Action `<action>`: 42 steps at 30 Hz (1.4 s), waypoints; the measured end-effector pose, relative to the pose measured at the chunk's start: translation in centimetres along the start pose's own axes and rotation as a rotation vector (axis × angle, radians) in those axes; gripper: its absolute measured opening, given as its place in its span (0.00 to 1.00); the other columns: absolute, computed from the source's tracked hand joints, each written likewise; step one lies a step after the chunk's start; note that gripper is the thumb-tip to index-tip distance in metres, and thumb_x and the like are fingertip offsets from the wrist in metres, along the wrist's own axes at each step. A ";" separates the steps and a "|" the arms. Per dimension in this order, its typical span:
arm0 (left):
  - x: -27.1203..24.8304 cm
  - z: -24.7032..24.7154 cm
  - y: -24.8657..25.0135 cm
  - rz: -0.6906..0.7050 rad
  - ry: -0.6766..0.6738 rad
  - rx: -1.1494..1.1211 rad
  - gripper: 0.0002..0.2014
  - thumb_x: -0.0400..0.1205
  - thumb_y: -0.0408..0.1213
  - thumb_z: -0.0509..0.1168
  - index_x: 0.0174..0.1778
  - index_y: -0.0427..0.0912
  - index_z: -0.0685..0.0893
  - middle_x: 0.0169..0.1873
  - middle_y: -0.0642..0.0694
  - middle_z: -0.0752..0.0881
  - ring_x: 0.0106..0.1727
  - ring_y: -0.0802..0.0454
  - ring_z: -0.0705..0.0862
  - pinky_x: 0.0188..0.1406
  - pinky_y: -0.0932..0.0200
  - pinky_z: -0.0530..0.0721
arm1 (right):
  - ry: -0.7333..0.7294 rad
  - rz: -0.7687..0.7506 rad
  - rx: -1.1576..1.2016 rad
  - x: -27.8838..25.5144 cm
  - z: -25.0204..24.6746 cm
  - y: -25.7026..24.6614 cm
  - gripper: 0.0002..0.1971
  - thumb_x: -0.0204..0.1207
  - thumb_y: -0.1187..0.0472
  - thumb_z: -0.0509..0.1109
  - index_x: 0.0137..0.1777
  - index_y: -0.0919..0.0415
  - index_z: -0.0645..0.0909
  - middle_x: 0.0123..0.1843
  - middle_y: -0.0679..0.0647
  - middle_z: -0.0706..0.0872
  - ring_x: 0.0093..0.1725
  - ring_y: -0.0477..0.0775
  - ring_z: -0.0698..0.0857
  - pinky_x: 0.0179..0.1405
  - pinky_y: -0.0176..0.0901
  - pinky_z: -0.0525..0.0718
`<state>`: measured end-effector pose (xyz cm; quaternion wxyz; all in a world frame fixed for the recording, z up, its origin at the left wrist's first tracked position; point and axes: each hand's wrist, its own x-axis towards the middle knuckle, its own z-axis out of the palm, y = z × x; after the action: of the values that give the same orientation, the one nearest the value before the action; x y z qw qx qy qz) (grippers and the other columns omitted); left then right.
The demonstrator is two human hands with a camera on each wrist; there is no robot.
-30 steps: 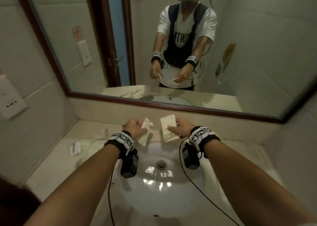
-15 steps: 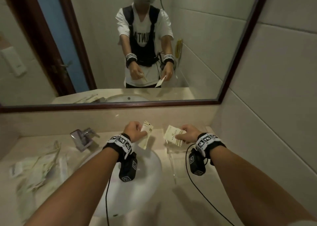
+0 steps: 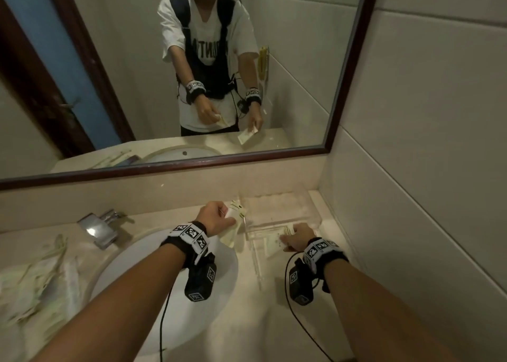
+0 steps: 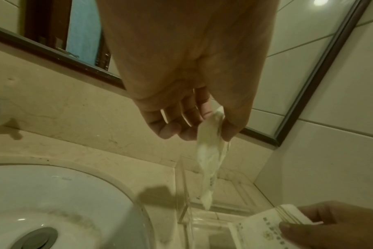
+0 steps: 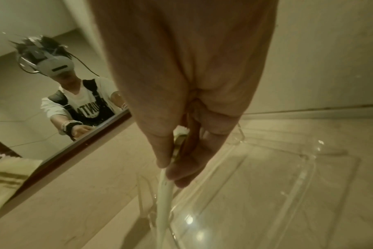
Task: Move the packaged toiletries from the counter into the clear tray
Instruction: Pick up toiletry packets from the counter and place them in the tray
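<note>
A clear tray [image 3: 279, 213] sits on the counter's right end, against the side wall. My right hand [image 3: 295, 238] pinches a flat white packet [image 3: 270, 245] low over the tray's near part; the right wrist view shows that packet [image 5: 165, 190] edge-on between thumb and fingers [image 5: 187, 168] above the clear tray [image 5: 266, 193]. My left hand [image 3: 216, 217] pinches a second white packet [image 3: 234, 221] just left of the tray's edge. In the left wrist view this packet [image 4: 210, 161] hangs from the thumb and fingers, over the tray's left wall [image 4: 182, 190].
A white basin [image 3: 170, 293] lies in the counter's middle, with a chrome tap [image 3: 100, 225] behind it. Several more white packets [image 3: 35, 287] lie heaped on the counter at the left. A framed mirror [image 3: 192, 73] spans the back wall; tiled wall closes the right side.
The view has swung to the right, from the basin to the tray. Both hands carried their packets right; the right one has dropped low over the tray.
</note>
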<state>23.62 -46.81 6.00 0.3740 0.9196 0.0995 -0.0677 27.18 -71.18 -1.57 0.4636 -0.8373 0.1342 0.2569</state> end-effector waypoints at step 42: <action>4.9 3.1 -3.5 -0.062 -0.150 0.030 0.12 0.70 0.36 0.74 0.30 0.47 0.76 0.33 0.48 0.83 0.36 0.50 0.80 0.36 0.61 0.78 | 0.207 0.090 -0.157 7.3 4.0 2.6 0.17 0.78 0.66 0.68 0.61 0.78 0.82 0.62 0.72 0.86 0.64 0.69 0.82 0.64 0.53 0.82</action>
<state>27.43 -45.86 0.46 0.3641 0.9139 0.0988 -0.1497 30.87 -69.11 -9.22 0.3685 -0.8861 0.1983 0.1993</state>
